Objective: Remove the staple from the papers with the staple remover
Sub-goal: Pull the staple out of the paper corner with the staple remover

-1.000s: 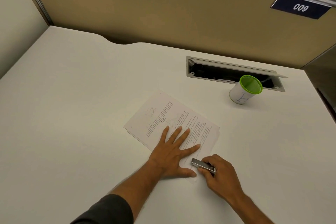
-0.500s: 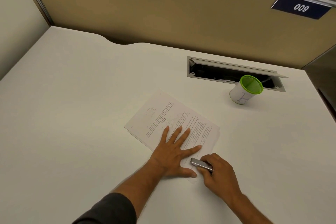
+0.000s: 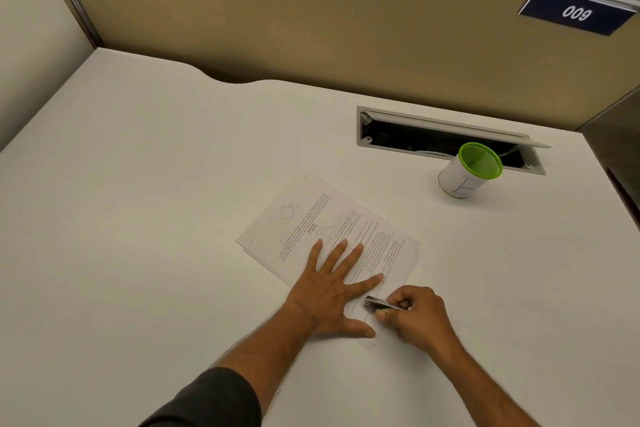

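Note:
A stack of printed papers (image 3: pixel 322 218) lies at an angle on the white desk (image 3: pixel 138 218). My left hand (image 3: pixel 329 291) rests flat on the stack's near part, fingers spread, holding nothing. My right hand (image 3: pixel 417 319) is shut on a small metal staple remover (image 3: pixel 379 304), whose tip lies on the near corner of the papers, between my left thumb and forefinger. The staple itself is too small to make out.
A white cup with a green mesh rim (image 3: pixel 467 172) stands at the back right, in front of an open cable tray (image 3: pixel 415 135) set into the desk. A tan partition (image 3: pixel 311 17) bounds the far side, and the desk's right edge drops off beside the cup.
My right hand has shifted the staple remover slightly left and inward over the papers' near corner. My left hand stays flat on the stack.

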### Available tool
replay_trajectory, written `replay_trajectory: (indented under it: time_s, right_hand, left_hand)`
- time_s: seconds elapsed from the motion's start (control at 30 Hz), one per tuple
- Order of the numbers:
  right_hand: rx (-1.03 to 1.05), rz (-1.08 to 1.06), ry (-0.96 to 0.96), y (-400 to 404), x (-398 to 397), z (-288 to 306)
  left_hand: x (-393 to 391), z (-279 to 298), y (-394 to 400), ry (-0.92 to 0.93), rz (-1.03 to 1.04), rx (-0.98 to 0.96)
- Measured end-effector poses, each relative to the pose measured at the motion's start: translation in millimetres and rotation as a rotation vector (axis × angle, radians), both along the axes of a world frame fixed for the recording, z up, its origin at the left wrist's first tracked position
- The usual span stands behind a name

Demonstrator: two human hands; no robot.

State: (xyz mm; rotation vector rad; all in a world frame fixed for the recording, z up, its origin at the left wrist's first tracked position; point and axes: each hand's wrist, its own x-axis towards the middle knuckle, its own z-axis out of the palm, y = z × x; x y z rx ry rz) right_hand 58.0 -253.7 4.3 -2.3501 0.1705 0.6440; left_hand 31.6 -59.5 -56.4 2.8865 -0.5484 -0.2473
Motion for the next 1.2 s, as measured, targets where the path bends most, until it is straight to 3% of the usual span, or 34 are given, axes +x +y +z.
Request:
replay_trajectory:
  time_s: [0.37,0.9,1.2]
  right_hand:
    - [0.085,-0.134,0.227,-0.5,17.0,3.9]
    - [0.122,-0.131,0.292,2.6,28.4,10.7]
    - [0.541,-0.272,0.391,-31.0,33.0,3.4]
  left_hand:
    - [-0.5,0.3,0.3,-0.007,0.011,-0.007]
    - [-1.2,-0.4,1.6,-0.009,0.004,-0.016]
    - [-1.7,-2.1,2.6,-0.019,0.007,-0.012]
